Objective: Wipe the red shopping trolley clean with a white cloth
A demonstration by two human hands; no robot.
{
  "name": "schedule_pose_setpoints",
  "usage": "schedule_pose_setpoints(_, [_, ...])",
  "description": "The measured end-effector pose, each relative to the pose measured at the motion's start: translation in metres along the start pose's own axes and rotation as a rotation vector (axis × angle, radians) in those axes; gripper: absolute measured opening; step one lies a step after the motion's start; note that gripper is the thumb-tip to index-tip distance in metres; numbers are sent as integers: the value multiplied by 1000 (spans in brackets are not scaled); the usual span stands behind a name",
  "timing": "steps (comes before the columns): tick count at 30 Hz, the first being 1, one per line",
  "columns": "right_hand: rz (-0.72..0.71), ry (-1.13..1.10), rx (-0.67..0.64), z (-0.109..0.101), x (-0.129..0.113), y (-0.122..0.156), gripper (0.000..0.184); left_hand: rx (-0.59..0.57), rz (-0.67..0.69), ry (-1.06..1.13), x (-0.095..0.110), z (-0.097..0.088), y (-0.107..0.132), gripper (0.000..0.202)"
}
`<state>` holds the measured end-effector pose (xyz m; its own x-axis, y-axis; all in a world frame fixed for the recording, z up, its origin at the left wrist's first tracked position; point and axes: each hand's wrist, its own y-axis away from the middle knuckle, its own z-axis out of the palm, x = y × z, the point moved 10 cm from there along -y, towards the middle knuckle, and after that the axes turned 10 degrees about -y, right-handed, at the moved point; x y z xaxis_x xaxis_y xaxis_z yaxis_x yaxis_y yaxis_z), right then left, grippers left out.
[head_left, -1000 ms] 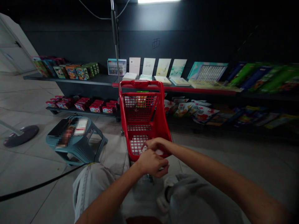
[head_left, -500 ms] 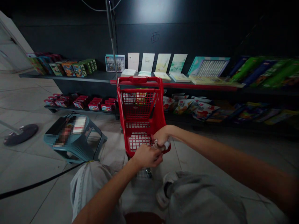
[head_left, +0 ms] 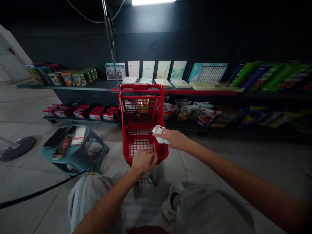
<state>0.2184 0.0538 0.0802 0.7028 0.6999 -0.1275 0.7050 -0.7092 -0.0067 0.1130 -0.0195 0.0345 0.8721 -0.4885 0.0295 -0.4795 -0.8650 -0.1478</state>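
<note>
A small red shopping cart (head_left: 126, 120) stands right in front of my knees. My left hand (head_left: 144, 161) is closed on the cart's near rim. My right hand (head_left: 173, 138) reaches over the cart's right side and pinches a crumpled white cloth (head_left: 159, 134) against the red mesh wall. Something coloured lies at the far end of the cart's basket, too dim to name.
A teal plastic stool (head_left: 75, 149) stands on the floor to the left, with a black cable (head_left: 36, 194) running past it. A dark fan base (head_left: 17, 148) lies far left. Low dark shelves (head_left: 73, 87) behind hold boxes, books and packets.
My right hand has moved from beside my left hand up to the cart's right wall with the white cloth. My left hand has shifted onto the near rim.
</note>
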Motion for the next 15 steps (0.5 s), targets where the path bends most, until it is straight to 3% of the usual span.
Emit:
schedule_pose_setpoints(7, [267,-252,416,-4,52,-8,42,56,137,-44,2,-9,7,50])
schedule_pose_setpoints(11, [363,-239,492,-7,64,-25,31,83,165,-73,-6,-9,11,50])
schedule_pose_setpoints(15, [426,-262,516,-9,74,-31,38,135,182,-85,-17,-11,13,50])
